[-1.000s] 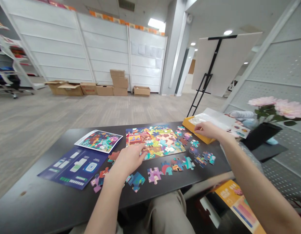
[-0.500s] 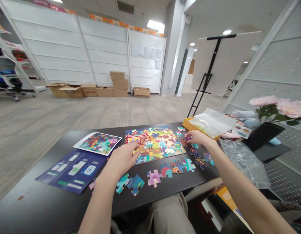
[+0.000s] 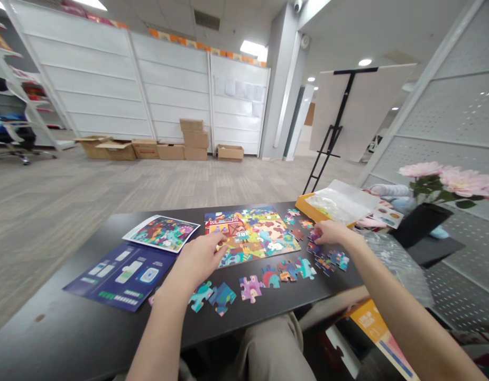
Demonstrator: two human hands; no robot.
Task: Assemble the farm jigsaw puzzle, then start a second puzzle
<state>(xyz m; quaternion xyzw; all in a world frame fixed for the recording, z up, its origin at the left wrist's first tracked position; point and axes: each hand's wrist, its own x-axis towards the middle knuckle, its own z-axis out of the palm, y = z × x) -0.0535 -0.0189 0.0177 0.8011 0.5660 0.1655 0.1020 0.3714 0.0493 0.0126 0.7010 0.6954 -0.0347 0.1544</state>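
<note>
A jigsaw puzzle (image 3: 268, 227), with a red barn and a spotted cow, lies assembled on the black table (image 3: 89, 338). My left hand (image 3: 200, 258) rests at its front left edge, fingers loosely spread and holding nothing. To the right of the puzzle, my right hand (image 3: 332, 233) is pinched low on a purple puzzle piece (image 3: 314, 236) among other loose pieces; the fingers partly hide it. A brown puzzle piece (image 3: 297, 234) lies beside it. In front of the puzzle runs a row of loose pieces, among them a pink puzzle piece (image 3: 251, 288) and a dark blue one.
A picture sheet (image 3: 165, 233) and a dark blue leaflet (image 3: 117, 278) lie at the left. An open yellow box (image 3: 313, 209) with plastic inside stands at the back right. Beyond are clear plastic wrap (image 3: 395, 259), a black vase (image 3: 421, 225) with pink flowers, and an easel (image 3: 335, 127).
My right hand has shifted right and slightly toward me, away from the brown piece and an orange piece now showing. My left hand stays in place.
</note>
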